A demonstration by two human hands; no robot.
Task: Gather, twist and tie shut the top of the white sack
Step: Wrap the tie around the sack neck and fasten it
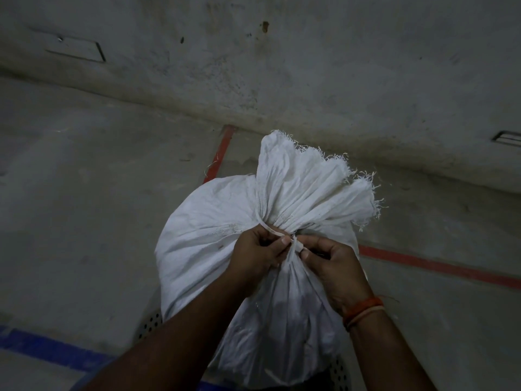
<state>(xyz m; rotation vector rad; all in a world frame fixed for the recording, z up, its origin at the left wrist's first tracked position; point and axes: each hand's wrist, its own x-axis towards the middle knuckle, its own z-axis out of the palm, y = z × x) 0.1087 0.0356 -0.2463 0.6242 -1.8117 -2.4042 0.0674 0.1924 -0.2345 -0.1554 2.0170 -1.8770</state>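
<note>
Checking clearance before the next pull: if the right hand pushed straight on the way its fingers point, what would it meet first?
Likely the white tie pinched at the gathered neck of the white sack, then the left hand just beyond; depth is unclear.

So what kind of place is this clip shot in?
Probably a warehouse or workshop floor: bare concrete floor, red and blue painted floor lines, and a stained plaster wall.

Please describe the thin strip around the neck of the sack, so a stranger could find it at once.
Find the big white sack on the grey floor. Its frayed top is gathered into a neck between the left hand and right hand. The tie circles that neck: narrow, smooth and flat, unlike the wrinkled cloth.
</note>
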